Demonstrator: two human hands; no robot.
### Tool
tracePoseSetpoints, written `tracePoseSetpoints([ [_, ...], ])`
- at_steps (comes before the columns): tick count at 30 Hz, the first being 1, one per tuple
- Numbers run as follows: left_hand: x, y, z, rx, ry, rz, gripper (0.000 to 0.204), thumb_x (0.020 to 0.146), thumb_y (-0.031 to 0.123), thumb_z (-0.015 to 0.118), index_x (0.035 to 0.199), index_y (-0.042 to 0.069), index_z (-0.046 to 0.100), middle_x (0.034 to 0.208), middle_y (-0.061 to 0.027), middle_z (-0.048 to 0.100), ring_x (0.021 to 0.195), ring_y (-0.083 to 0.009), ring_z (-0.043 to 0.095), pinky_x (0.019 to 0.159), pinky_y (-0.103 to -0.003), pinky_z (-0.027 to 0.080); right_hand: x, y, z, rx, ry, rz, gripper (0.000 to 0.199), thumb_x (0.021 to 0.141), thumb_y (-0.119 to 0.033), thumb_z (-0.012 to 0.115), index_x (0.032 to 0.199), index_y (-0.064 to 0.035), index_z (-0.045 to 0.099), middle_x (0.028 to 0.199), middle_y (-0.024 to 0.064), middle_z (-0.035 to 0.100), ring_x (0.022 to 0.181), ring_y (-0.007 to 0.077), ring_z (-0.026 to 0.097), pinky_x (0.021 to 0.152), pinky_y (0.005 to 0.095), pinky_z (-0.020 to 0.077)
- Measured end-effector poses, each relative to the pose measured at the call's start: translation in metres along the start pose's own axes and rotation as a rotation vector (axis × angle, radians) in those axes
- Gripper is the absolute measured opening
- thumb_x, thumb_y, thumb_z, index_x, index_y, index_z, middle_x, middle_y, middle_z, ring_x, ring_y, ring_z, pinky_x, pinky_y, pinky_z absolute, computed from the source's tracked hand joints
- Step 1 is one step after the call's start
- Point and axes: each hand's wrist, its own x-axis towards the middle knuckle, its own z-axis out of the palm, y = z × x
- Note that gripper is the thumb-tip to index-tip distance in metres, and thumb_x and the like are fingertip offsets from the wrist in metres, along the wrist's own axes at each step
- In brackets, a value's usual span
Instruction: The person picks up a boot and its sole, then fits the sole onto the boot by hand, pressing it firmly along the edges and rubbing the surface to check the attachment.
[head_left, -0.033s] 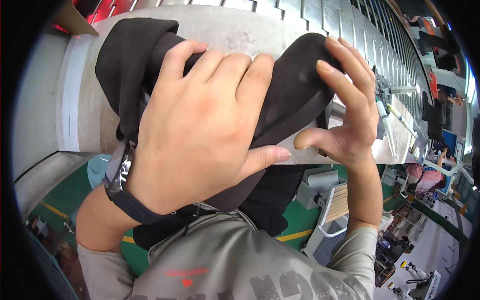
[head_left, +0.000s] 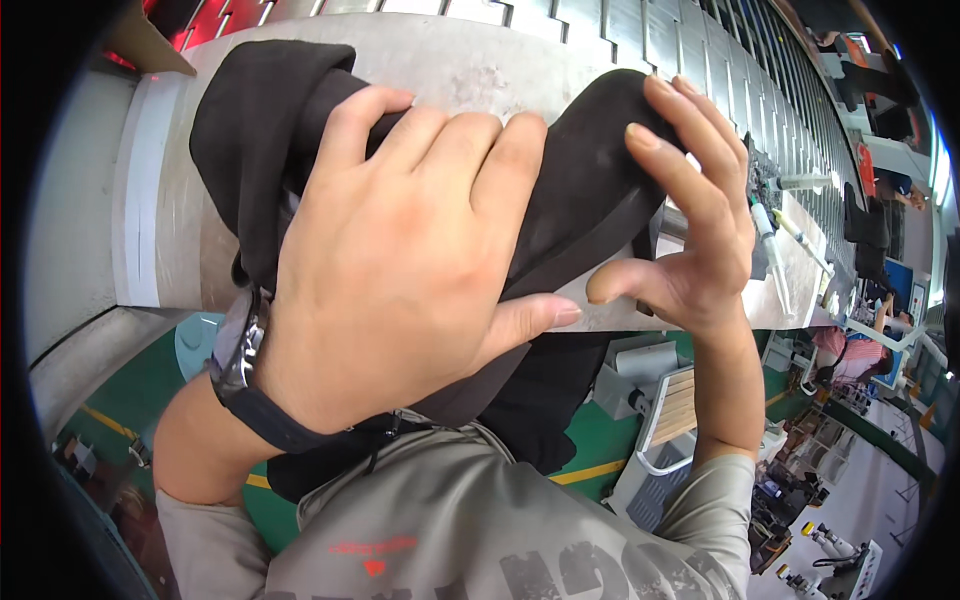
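Workshop w/ a green floor (head_left: 150, 390) and yellow lines below me; grey metal counter (head_left: 440, 70) runs ahead, w/ slatted metal rails (head_left: 700, 40) along its far side. Red bin (head_left: 205, 20) sits at the top left corner.

My left hand (head_left: 400, 270) lies flat over a dark cloth (head_left: 580, 190), fingers spread across its top, thumb hooked under the lower edge, so the grip is closed on the cloth. Black watch (head_left: 245, 385) on that wrist. Cloth is bunched up and held above the counter, close to my chest; its left part (head_left: 250, 130) folds over in a thick roll, rest hangs down toward my grey shirt (head_left: 440, 520).

My right hand (head_left: 690, 230) is at the cloth's right end: fingertips press on the top edge, thumb points left just under it. Palm is open, fingers bent, touching the cloth rather than clamped round it.

Right of that hand, on the counter, lie white syringe-like tubes (head_left: 775, 245) beside a small dark part (head_left: 760, 180). White crate (head_left: 670, 420) stands on the floor below. Far right, other ppl's workstations, too small to tell more.
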Motion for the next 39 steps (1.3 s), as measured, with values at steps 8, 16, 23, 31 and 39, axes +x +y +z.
tracePoseSetpoints([
  [8, 0.001, -0.001, 0.004, -0.042, 0.040, 0.004, 0.096, 0.082, 0.064, 0.078, 0.143, -0.007, 0.058, 0.127, -0.0187, 0.066, 0.112, -0.0347, 0.064, 0.111, -0.056, 0.039, 0.010, 0.001, 0.005, 0.005, -0.084, -0.049, 0.092, 0.075, -0.078, 0.073, 0.131, -0.0057, 0.074, 0.138, 0.0281, 0.069, 0.134, 0.0490, 0.062, 0.114, 0.0568, 0.0501],
  [16, 0.002, -0.005, 0.004, -0.049, 0.039, 0.037, 0.096, 0.083, 0.064, 0.075, 0.142, -0.009, 0.057, 0.128, -0.0206, 0.065, 0.111, -0.0368, 0.063, 0.108, -0.055, 0.042, 0.048, -0.018, -0.025, -0.057, -0.315, 0.090, 0.081, 0.062, -0.060, 0.086, 0.121, -0.0060, 0.080, 0.133, 0.0160, 0.075, 0.129, 0.0394, 0.067, 0.121, 0.0601, 0.0388],
  [23, 0.002, 0.000, -0.005, 0.004, 0.025, 0.044, 0.103, 0.083, 0.070, 0.074, 0.143, -0.012, 0.055, 0.131, -0.0223, 0.065, 0.116, -0.0378, 0.062, 0.108, -0.052, 0.042, 0.009, -0.031, -0.002, -0.013, 0.170, 0.373, 0.103, 0.054, -0.052, 0.104, 0.134, 0.0007, 0.066, 0.122, 0.0167, 0.073, 0.119, 0.0355, 0.068, 0.098, 0.0437, 0.0560],
  [31, 0.037, -0.028, -0.044, 0.050, -0.469, 0.217, 0.130, 0.058, 0.062, 0.092, 0.157, -0.006, 0.043, 0.106, -0.0165, 0.064, 0.100, -0.0352, 0.062, 0.095, -0.042, 0.045, -0.029, -0.090, 0.004, 0.859, 0.075, 1.057, 0.041, 0.096, -0.036, 0.085, 0.093, 0.0026, 0.072, 0.080, 0.0106, 0.072, 0.077, 0.0140, 0.068, 0.070, 0.0313, 0.0546],
  [39, 0.026, -0.032, -0.031, -0.014, -0.382, 0.240, 0.129, 0.060, 0.062, 0.092, 0.157, -0.006, 0.042, 0.113, -0.0202, 0.065, 0.105, -0.0376, 0.061, 0.095, -0.043, 0.045, 0.013, -0.095, 0.017, 0.392, -0.066, 1.079, 0.059, 0.097, -0.041, 0.082, 0.063, 0.0041, 0.063, 0.052, 0.0157, 0.059, 0.046, 0.0234, 0.059, 0.049, 0.0383, 0.0481],
])
